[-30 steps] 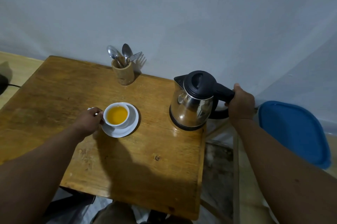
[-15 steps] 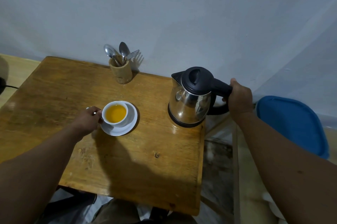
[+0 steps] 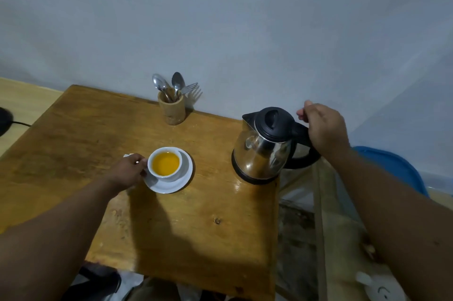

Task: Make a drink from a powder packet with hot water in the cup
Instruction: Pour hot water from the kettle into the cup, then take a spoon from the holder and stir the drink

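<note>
white cup [image 3: 164,163] of orange drink, on saucer [image 3: 169,184], steel kettle [image 3: 263,151] beside

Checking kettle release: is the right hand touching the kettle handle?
Cannot tell. In the head view the right hand lies over the top of the kettle handle with its fingers loosened, hiding any contact or gap beneath it.

Kettle handle [image 3: 302,132] top under right hand [image 3: 323,129] (grip unclear).

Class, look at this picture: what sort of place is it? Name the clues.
Probably a home corner for making drinks: a small wooden table against a plain wall, an electric kettle, and a holder of spoons and a fork.
</note>
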